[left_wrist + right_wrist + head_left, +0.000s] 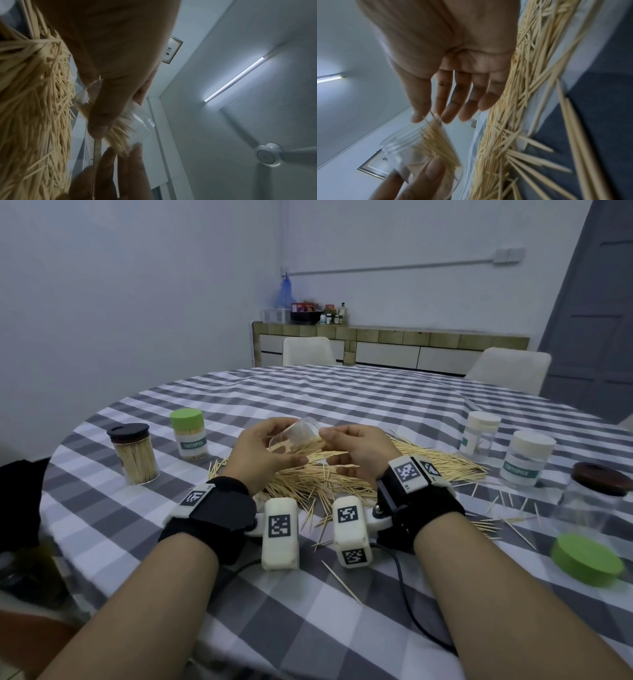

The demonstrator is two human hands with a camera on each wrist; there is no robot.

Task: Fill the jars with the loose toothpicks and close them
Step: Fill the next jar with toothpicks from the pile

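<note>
My left hand (263,450) grips a clear, lidless jar (301,433), tilted with its mouth towards my right hand (352,453). A bundle of toothpicks (436,146) lies inside the jar (399,151), and their tips stick out of the mouth. My right hand's (453,67) fingers are nearly straight, and the thumb and forefinger touch those tips. The left thumb (97,128) presses on the jar (140,125) wall. Both hands hover just above the big pile of loose toothpicks (342,481) on the checked tablecloth.
Two full, closed jars stand at the left, one with a black lid (135,453) and one with a green lid (188,434). At the right stand two white-lidded jars (527,460), a brown-lidded jar (596,494) and a loose green lid (587,559). Stray toothpicks lie scattered near the table's front.
</note>
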